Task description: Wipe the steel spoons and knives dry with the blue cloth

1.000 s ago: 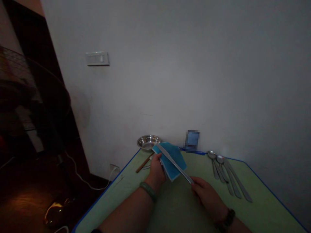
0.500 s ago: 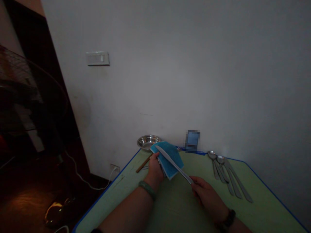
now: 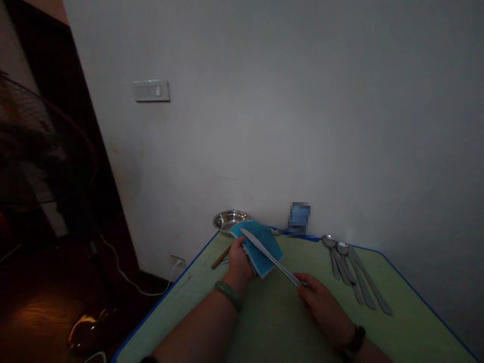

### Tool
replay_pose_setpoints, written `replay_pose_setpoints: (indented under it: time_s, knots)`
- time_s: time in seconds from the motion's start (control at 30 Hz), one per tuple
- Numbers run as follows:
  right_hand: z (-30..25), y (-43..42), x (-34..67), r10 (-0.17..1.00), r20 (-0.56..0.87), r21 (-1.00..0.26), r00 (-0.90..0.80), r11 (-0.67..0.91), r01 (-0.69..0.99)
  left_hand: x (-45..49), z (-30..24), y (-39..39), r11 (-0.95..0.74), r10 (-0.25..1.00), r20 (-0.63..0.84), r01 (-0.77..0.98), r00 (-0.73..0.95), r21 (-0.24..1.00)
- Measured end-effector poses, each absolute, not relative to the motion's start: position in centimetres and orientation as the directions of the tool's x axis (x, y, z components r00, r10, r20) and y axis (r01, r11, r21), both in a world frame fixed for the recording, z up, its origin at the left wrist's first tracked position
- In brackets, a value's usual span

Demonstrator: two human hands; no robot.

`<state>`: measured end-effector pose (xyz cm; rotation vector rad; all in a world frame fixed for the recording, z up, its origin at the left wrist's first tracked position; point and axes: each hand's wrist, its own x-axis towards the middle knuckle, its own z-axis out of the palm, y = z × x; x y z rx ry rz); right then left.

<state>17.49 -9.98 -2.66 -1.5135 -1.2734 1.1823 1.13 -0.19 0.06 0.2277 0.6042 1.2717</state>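
1. Fingers of the right hand (image 3: 308, 293) curl shut on the table knife (image 3: 270, 258) near its handle end; the left hand (image 3: 238, 264) grips a folded blue cloth (image 3: 260, 249) beneath the blade.
2. Open room lies between the hands and the row of spoons (image 3: 333, 257) (knives (image 3: 366, 287) beside them).
3. Green table (image 3: 272, 327), blue-edged, meets the wall; a steel bowl (image 3: 229, 221) sits at its far corner.

- A smooth green bangle (image 3: 227, 295) sat around the left wrist (image 3: 237, 278).
- A chunky dark bracelet (image 3: 354, 342) sat around the right wrist (image 3: 342, 334).
- A dark band (image 3: 149, 360) showed on the left arm, mostly cut off by the picture's bottom edge.
- Both forearms were bare.
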Motion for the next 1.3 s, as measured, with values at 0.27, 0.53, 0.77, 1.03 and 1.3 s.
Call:
replay_pose_setpoints:
  time_s: [0.27,0.53,0.77,1.03,1.3]
  knots:
    - [-2.7,-10.1,17.6,0.988,-0.151,-0.966,0.033,-0.155,0.206,1.1,0.0,-0.1,0.332,0.929,-0.323,-0.792,0.181,0.512]
    - [-3.8,-9.6,17.9,0.990,-0.140,-0.953,0.032,-0.144,0.267,1.2,0.1,-0.2,0.316,0.940,-0.291,-0.784,0.180,0.534]
    - [-3.1,-10.1,17.7,0.990,-0.136,-0.926,0.040,-0.141,0.350,1.1,0.2,-0.2,0.328,0.927,-0.329,-0.817,0.181,0.475]
    - [-4.0,-9.9,17.9,0.994,-0.111,-0.928,0.005,-0.106,0.357,1.2,-0.4,0.2,0.320,0.940,-0.272,-0.807,0.205,0.497]
    - [-2.9,-10.3,17.5,0.994,-0.112,-0.951,-0.021,-0.101,0.292,1.1,-0.2,0.1,0.320,0.927,-0.344,-0.795,0.150,0.516]
